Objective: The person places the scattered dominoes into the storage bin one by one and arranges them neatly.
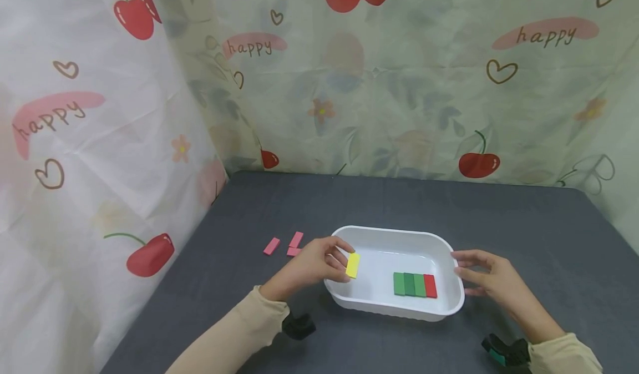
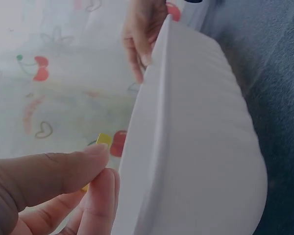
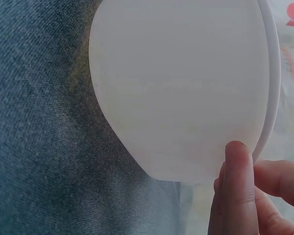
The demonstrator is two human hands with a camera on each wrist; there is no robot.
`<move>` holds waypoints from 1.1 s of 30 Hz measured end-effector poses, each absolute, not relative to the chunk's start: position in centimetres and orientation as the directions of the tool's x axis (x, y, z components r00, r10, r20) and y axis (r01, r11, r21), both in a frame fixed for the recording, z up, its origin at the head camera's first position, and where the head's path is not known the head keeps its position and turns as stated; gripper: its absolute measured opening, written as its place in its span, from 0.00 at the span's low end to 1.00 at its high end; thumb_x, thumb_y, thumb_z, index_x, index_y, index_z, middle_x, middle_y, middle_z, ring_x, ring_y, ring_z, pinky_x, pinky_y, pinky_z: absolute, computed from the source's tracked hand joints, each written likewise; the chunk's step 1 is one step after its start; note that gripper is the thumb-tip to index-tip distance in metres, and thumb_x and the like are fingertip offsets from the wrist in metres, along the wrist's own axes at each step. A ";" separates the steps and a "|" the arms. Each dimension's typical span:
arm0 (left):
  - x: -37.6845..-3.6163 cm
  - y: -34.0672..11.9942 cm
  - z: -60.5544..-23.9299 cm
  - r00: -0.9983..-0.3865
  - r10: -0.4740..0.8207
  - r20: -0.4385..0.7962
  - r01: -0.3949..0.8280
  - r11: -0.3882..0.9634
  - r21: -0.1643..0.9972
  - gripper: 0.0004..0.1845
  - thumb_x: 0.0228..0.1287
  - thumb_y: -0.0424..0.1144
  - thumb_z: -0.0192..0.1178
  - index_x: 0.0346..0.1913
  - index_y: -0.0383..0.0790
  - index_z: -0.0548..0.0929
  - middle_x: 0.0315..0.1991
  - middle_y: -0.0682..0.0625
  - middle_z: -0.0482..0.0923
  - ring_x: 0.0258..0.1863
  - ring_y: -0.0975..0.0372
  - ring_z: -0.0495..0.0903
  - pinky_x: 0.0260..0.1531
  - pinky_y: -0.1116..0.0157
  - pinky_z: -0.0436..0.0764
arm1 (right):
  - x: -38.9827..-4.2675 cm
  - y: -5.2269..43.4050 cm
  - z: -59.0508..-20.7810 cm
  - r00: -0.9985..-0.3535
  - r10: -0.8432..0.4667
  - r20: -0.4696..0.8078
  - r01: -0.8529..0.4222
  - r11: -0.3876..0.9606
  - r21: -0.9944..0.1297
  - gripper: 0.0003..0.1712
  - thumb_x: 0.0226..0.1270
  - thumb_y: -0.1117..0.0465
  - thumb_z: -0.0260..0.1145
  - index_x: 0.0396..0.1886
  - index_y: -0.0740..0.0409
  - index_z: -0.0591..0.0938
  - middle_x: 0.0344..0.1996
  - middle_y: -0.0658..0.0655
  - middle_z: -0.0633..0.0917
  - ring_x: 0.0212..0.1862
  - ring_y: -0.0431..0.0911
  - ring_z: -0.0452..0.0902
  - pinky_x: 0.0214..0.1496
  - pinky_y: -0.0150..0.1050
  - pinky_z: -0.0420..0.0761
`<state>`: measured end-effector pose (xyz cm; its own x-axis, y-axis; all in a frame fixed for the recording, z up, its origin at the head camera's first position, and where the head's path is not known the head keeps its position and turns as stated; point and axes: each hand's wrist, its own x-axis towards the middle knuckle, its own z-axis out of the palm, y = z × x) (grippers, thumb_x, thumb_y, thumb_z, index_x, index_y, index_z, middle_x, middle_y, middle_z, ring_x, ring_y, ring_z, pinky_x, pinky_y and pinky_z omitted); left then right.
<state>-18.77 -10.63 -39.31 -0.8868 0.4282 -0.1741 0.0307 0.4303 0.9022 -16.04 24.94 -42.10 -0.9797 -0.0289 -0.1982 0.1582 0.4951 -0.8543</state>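
Observation:
Between the thumb and fingertips of my left hand [image 1: 319, 263] is a small yellow rectangular block [image 1: 352, 266], held up over the left end of a white plastic tray [image 1: 389, 303]. From the left wrist, only slivers of the yellow block [image 2: 104, 139] show past the thumb. My right hand [image 1: 491, 277] is at the tray's right end, its fairly straight fingers at the rim. Seen from the right wrist, one fingertip [image 3: 236, 152] lies against the outer wall of the tray [image 3: 181, 93]. Inside the tray, several green blocks [image 1: 409, 284] and a red block [image 1: 430, 286] sit side by side.
Left of the tray, beyond my left hand, lie a pink block [image 1: 272, 246] and two more pink blocks [image 1: 296, 239] close together. A dark grey cloth [image 1: 399, 349] covers the table. Printed curtains [image 1: 414, 91] hang along the back and left side.

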 end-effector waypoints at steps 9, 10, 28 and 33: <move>-18.9 -7.9 -40.2 -0.877 0.439 -0.194 0.035 0.462 0.886 0.21 0.48 0.29 0.73 0.46 0.44 0.80 0.34 0.50 0.79 0.32 0.61 0.82 0.37 0.63 0.83 | -16.0 25.0 -42.0 -0.978 -0.036 -0.204 0.161 0.488 -0.858 0.35 0.63 0.53 0.69 0.64 0.67 0.71 0.57 0.71 0.74 0.49 0.51 0.78 0.39 0.45 0.85; -18.9 -7.6 -40.3 -0.875 0.443 -0.194 0.039 0.463 0.885 0.21 0.48 0.29 0.73 0.46 0.44 0.80 0.34 0.50 0.79 0.32 0.61 0.82 0.36 0.64 0.83 | -16.0 24.9 -42.0 -0.978 -0.035 -0.204 0.161 0.488 -0.858 0.35 0.63 0.53 0.69 0.64 0.67 0.71 0.57 0.71 0.74 0.49 0.51 0.79 0.39 0.45 0.85; -18.9 -4.0 -41.0 -0.881 0.404 -0.246 0.063 0.615 0.786 0.19 0.44 0.29 0.75 0.40 0.43 0.80 0.26 0.52 0.78 0.26 0.61 0.76 0.26 0.68 0.75 | -16.1 24.9 -41.9 -0.977 -0.033 -0.211 0.169 0.489 -0.856 0.35 0.63 0.54 0.69 0.64 0.67 0.71 0.57 0.71 0.74 0.49 0.51 0.79 0.39 0.45 0.85; -19.2 -3.4 -41.5 -0.881 0.406 -0.243 0.081 0.635 0.768 0.19 0.44 0.28 0.74 0.39 0.42 0.80 0.25 0.52 0.78 0.25 0.61 0.76 0.25 0.69 0.74 | -16.1 24.9 -42.0 -0.978 -0.028 -0.207 0.166 0.495 -0.853 0.35 0.63 0.53 0.69 0.64 0.67 0.71 0.57 0.71 0.74 0.49 0.51 0.78 0.38 0.45 0.85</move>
